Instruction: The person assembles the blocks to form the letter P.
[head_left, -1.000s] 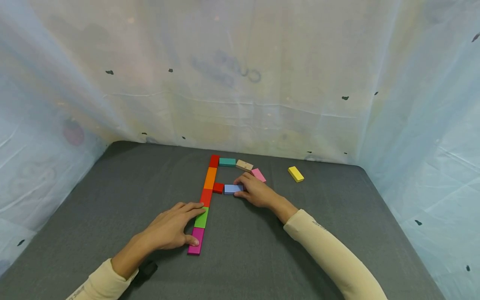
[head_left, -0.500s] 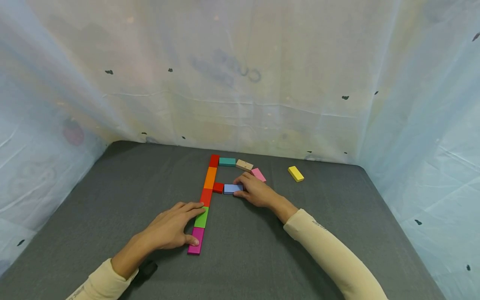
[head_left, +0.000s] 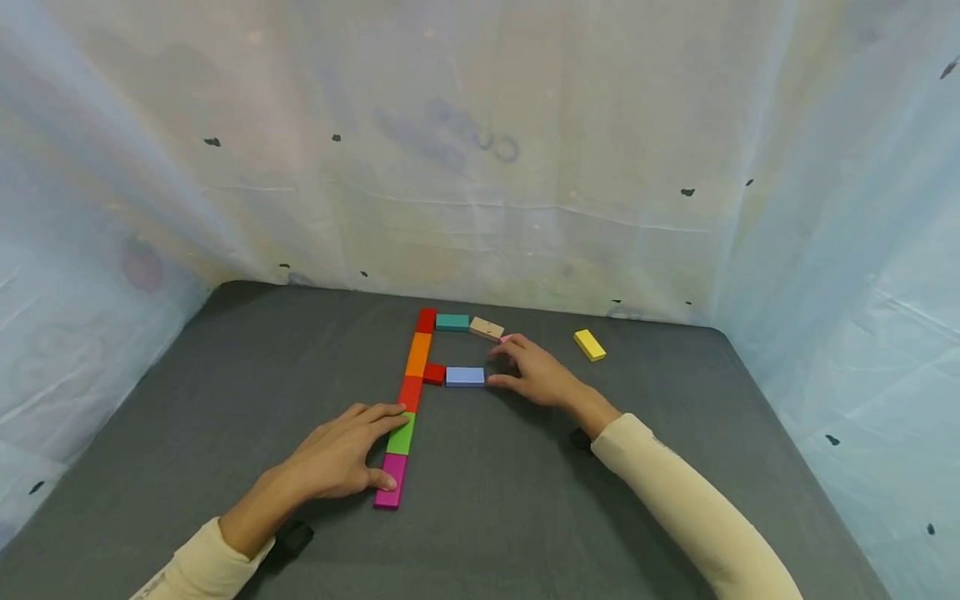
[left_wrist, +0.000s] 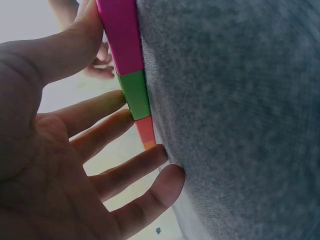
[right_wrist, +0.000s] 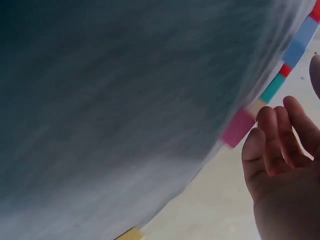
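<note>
My left hand (head_left: 341,454) rests along a straight row of flat blocks. Its thumb touches the magenta block (head_left: 392,493), and fingertips lie at the green block (head_left: 401,437) and the orange-red block (head_left: 409,392). Farther up the row come an orange block (head_left: 418,354) and a red block (head_left: 426,321). My right hand (head_left: 547,375) hovers just right of the blue block (head_left: 465,377), holding nothing, fingers loosely bent. It mostly covers the pink block (right_wrist: 237,128) in the head view. The blue block lies beside a small red block (head_left: 434,374) that meets the row.
A teal block (head_left: 452,322) and a tan block (head_left: 487,329) extend right from the row's far end. Apart from them, a yellow block (head_left: 589,345) lies at the right. Behind the grey table (head_left: 675,467) hangs pale sheeting (head_left: 525,167).
My right hand has let go of the blue block and moved a little to the right, now covering most of the pink block. The left hand stays in place.
</note>
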